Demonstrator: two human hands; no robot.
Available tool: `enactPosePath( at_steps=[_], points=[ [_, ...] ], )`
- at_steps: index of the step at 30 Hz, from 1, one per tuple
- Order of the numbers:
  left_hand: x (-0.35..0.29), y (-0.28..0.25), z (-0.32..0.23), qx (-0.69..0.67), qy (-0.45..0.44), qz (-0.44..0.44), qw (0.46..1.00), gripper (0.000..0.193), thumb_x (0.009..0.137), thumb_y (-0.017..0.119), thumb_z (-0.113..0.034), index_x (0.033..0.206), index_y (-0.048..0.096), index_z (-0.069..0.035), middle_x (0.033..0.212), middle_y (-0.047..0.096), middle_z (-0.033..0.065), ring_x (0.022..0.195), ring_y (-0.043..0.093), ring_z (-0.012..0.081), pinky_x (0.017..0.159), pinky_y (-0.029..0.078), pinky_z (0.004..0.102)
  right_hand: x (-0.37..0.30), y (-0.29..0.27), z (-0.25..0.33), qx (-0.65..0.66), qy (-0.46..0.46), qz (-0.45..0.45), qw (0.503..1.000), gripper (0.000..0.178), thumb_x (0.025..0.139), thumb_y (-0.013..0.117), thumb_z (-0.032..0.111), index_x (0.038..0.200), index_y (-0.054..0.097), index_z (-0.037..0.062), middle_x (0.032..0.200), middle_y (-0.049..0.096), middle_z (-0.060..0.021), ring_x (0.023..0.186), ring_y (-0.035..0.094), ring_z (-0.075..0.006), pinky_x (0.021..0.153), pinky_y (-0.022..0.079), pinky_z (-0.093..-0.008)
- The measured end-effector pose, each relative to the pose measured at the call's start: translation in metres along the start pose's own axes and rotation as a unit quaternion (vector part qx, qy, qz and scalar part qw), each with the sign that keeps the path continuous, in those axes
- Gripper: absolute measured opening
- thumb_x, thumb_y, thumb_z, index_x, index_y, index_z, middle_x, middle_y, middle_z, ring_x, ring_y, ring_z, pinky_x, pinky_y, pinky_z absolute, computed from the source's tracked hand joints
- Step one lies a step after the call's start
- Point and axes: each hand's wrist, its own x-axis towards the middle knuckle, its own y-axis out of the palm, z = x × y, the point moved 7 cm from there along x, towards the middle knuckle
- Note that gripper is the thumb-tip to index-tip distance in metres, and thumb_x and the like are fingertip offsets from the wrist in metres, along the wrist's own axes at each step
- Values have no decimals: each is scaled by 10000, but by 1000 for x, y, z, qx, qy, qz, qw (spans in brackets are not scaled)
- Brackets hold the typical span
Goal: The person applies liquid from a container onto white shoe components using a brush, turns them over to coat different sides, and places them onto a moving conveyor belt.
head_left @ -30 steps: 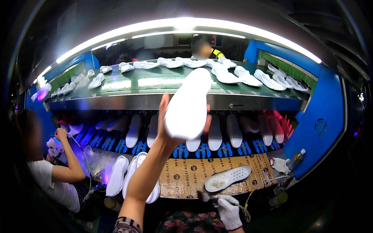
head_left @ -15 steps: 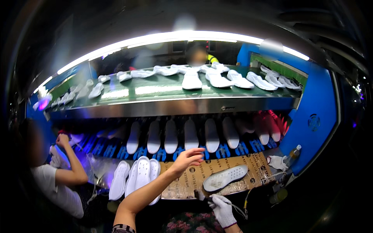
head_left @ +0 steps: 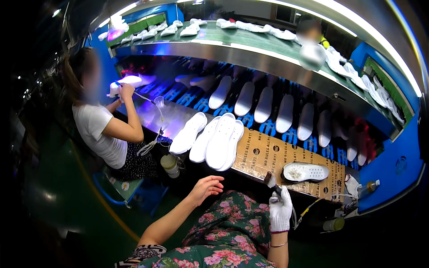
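Observation:
My bare left hand [head_left: 208, 188] hangs in the air before the bench's front edge, fingers slightly curled and apart, holding nothing. My right hand [head_left: 280, 211], in a white knit glove, is closed around the handle of a brush [head_left: 271, 180] with a dark head. The brush points up over the edge of the printed brown cardboard [head_left: 254, 154]. Just right of the brush lies a white shoe sole [head_left: 308, 171] with small holes, inner face up, apart from both hands. Beyond my left hand, several white soles [head_left: 220, 144] lean together, with another sole [head_left: 188, 132] beside them.
Shoes on blue holders [head_left: 267, 127] line the lower level of the machine. Above runs a green conveyor [head_left: 205, 39] carrying white soles. At left a co-worker [head_left: 100, 125] holds a white shoe [head_left: 130, 81]. A glove [head_left: 352, 185] and a bottle [head_left: 369, 187] stand at the right end.
My view has turned and tilted to the left. My left hand has drawn back from above the cardboard toward my body. The brush stays in my right hand.

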Motion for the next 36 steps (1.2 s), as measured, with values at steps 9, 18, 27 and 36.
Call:
enactPosePath(
  at_steps=[9, 18, 27, 36],
  points=[
    [37, 29, -64, 96, 134, -47, 985, 238, 947, 581, -84, 1148, 632, 32, 916, 683, 95, 846, 660, 154, 762, 519, 258, 23, 25, 32, 8, -13, 15, 1000, 228, 929, 618, 82, 1131, 584, -18, 1006, 623, -95, 794, 573, -141, 669, 476, -258],
    [138, 54, -272, 146, 380, -128, 904, 173, 937, 570, -26, 1078, 654, 29, 844, 671, 59, 770, 634, 115, 709, 507, 245, 100, 76, 72, -124, -35, 8, 992, 212, 897, 632, 87, 1078, 603, -20, 974, 662, -147, 746, 617, -208, 633, 474, -297],
    [147, 43, -389, 260, 503, -257, 783, 377, 842, 627, 37, 1211, 626, -42, 1030, 575, 60, 831, 608, 107, 698, 493, 229, 83, 114, 86, -136, 24, -36, 990, 261, 901, 630, 77, 1141, 581, -13, 1008, 635, -140, 752, 604, -214, 635, 481, -289],
    [143, -74, -265, 414, 241, -350, 805, 585, 749, 744, -147, 1300, 556, -85, 1138, 560, 162, 1004, 574, 296, 853, 492, 377, 73, 165, 92, -111, 34, -52, 992, 215, 918, 654, 127, 1074, 597, -10, 935, 625, -73, 721, 574, -131, 630, 470, -236]
  ],
)
